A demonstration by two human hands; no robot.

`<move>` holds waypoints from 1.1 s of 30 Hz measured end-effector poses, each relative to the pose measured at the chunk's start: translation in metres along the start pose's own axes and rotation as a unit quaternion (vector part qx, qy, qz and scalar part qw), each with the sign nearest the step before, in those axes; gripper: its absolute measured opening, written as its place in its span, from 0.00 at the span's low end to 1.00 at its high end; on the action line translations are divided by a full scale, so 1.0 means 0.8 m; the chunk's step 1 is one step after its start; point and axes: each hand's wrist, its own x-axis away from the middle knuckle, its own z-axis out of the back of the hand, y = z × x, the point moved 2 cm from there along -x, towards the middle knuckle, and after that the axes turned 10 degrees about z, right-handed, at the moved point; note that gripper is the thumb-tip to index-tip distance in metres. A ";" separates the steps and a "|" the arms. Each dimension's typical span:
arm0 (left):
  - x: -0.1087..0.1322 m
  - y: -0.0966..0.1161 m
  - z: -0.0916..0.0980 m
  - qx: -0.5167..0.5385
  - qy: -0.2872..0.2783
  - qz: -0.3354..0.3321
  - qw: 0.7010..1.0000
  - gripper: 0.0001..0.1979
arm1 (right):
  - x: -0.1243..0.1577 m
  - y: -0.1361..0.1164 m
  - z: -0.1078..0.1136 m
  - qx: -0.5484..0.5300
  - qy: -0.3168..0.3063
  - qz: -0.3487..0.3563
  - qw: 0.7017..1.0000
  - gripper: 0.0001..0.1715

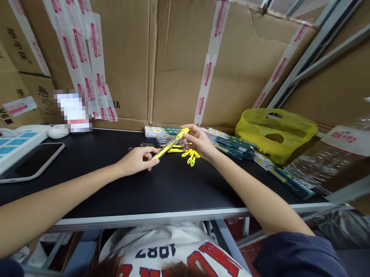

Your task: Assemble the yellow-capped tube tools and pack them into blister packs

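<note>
Both my hands hold one yellow and clear pen-like tool [170, 144] above the black table [113, 190]. My left hand [139, 160] pinches its lower end. My right hand [197, 142] grips the yellow cap end at the top. Small yellow parts [191, 156] lie on the table just under my right hand. More yellow tools [172, 149] lie behind them.
Packaged cards [234, 146] lie in a row along the back and right. A yellow plastic bag [275, 132] sits at the right. A phone [29, 161] and a white power strip [10, 144] are at the left. Cardboard boxes [169, 53] wall the back.
</note>
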 end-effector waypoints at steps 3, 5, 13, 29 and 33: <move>0.004 0.006 -0.009 0.063 -0.050 0.031 0.996 0.12 | 0.008 0.004 -0.021 -0.013 -0.034 -0.019 0.999 0.26; 0.003 0.009 -0.013 0.116 -0.062 0.045 0.990 0.11 | 0.014 0.007 -0.034 -0.017 -0.062 -0.023 0.998 0.27; -0.016 -0.007 0.007 0.273 0.129 0.115 0.946 0.10 | 0.017 0.023 -0.036 0.151 -0.052 0.060 0.985 0.24; -0.016 -0.012 0.013 0.329 0.201 0.115 0.915 0.05 | -0.017 0.021 -0.112 0.586 -0.305 0.189 0.727 0.15; -0.018 -0.012 0.014 0.343 0.187 0.098 0.915 0.06 | -0.043 0.035 -0.137 0.613 -0.295 0.114 0.724 0.21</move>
